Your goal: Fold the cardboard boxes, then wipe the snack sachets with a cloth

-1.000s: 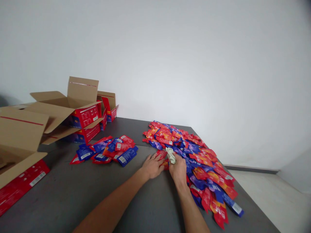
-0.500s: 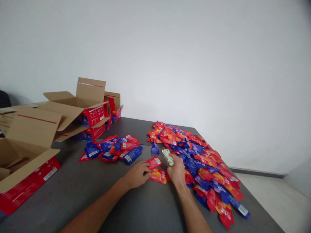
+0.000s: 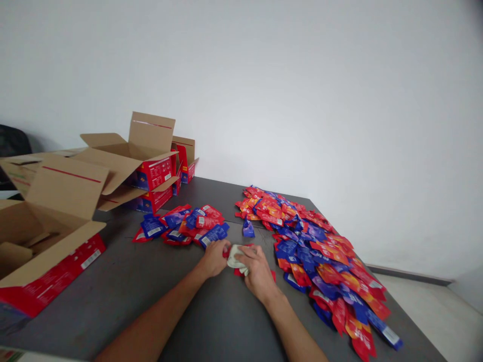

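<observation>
Both hands meet mid-table over a few red sachets [image 3: 239,272]: the right hand [image 3: 258,272] curls around a pale wad [image 3: 235,260], perhaps rubber bands, while the left hand [image 3: 214,256] pinches a sachet's edge, between the small pile [image 3: 184,230] and the big heap [image 3: 313,246] along the table's [image 3: 151,301] right edge.

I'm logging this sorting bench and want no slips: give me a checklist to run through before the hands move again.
1. Both hands in view: ok; left hand and right hand meet on the table.
2. Right hand's hold on the pale wad: ok, fingers wrap it.
3. Red packets under the hands: cannot tell how many, mostly hidden.
4. Small pile apart from the large pile: ok, bare table between.
5. Stray blue packet: not ok, lies alone between the piles.
6. Nearest open box: ok, flaps open.
</observation>
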